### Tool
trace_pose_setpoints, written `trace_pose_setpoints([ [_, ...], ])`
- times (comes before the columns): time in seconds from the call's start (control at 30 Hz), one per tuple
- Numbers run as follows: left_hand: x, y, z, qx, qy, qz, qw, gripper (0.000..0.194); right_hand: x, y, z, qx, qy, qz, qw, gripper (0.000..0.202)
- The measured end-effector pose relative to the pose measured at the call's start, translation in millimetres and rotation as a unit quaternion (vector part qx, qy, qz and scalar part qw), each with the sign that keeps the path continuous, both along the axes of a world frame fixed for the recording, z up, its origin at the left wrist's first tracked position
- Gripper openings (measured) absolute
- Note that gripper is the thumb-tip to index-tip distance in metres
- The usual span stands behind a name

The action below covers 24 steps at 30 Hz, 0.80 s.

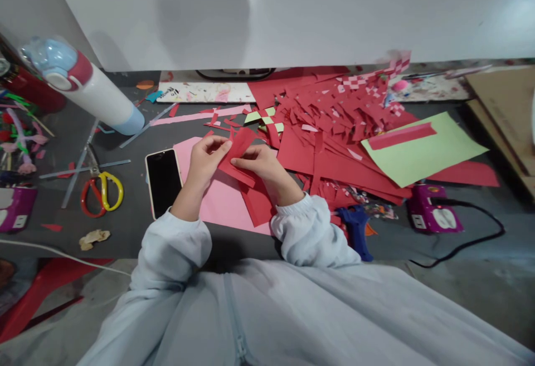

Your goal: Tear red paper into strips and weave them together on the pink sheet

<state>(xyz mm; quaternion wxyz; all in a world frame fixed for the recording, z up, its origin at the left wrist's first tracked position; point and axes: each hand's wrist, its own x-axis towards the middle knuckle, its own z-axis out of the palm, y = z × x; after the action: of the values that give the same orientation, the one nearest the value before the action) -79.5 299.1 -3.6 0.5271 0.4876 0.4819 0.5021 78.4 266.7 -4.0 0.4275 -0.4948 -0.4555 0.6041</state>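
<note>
Both my hands hold one folded piece of red paper above the table. My left hand pinches its left edge between thumb and fingers. On the other side, my right hand grips the paper with thumb and fingertips. Beneath them lies a pink sheet, with another red paper piece on it under my right wrist. A phone with a dark screen rests at the pink sheet's left edge. Cut red scraps are heaped to the right, some with a pink checkered pattern.
Scissors with red and yellow handles and a white bottle stand left. Right are a green sheet, a blue glue gun and a purple power socket with a black cable. A white panel rises behind.
</note>
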Motion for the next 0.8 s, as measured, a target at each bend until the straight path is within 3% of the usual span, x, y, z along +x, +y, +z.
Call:
trace_pose_setpoints([
  [0.17,-1.2,3.5,-0.2,-0.068,-0.054,-0.012,0.996,0.011,2.2,2.4,-4.1,-0.023,0.007,0.032,0.999,0.025],
  [0.47,-0.2,-0.9,3.6,0.008,-0.027,-0.051,0.998,0.024,3.4,3.8,-6.1,-0.017,0.007,0.044,0.999,0.024],
  [0.63,0.7,-1.9,3.4,-0.003,0.002,-0.045,0.999,0.029,3.4,4.3,-7.5,-0.005,-0.032,0.046,0.998,0.028],
  [0.8,1.6,-2.8,6.8,-0.036,-0.065,-0.035,0.997,0.023,3.0,3.7,-6.4,-0.013,-0.024,0.055,0.998,0.023],
])
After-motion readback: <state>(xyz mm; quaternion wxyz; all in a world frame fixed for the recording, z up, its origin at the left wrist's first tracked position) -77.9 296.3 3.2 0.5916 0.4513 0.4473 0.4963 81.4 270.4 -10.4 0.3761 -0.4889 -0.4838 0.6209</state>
